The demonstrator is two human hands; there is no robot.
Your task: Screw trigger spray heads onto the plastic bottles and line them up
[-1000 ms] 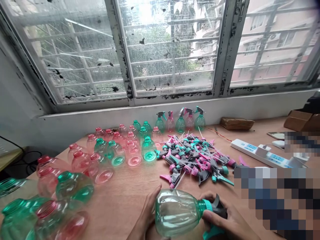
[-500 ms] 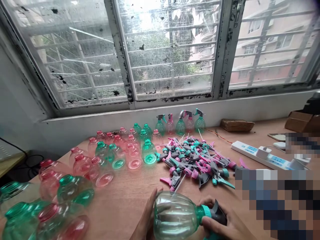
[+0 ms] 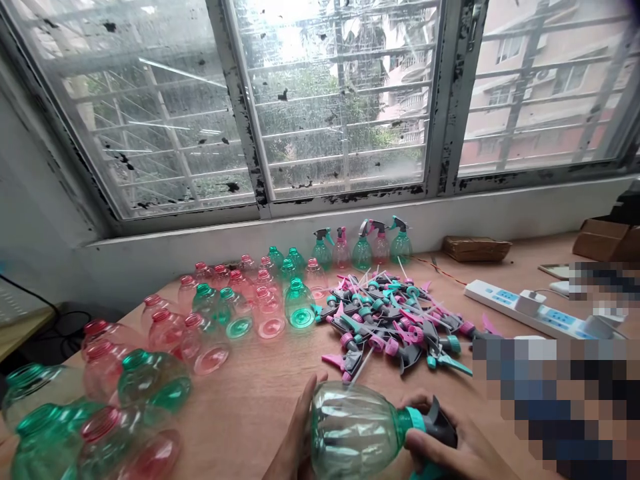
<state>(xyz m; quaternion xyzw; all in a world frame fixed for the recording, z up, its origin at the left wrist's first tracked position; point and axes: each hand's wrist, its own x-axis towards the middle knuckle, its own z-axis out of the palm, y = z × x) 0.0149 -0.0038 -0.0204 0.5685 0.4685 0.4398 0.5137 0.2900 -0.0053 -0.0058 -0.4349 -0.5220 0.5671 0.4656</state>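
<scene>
A clear green spray bottle (image 3: 357, 427) lies on its side between my hands, its neck pointing right. My left hand (image 3: 296, 433) wraps round the bottle's base end, with most of its fingers behind the plastic. Gripped in my right hand (image 3: 450, 443) is the grey and teal trigger sprayer head (image 3: 440, 427), which sits on the bottle's neck; thumb and fingers close on it near the teal collar. Just beyond the bottle lies a heap of loose trigger sprayer heads (image 3: 385, 313), pink, teal and grey, with thin white tubes.
Several open red and green bottles (image 3: 270, 313) stand across the table's left side. Along the wall are several bottles with sprayer heads (image 3: 363, 250). A white power strip (image 3: 520, 310) and a brown package (image 3: 477, 249) lie on the right, beside a blurred-out area.
The bottle and both hands have shifted very slightly right in view, as has the whole scene. Both hands keep the same hold.
</scene>
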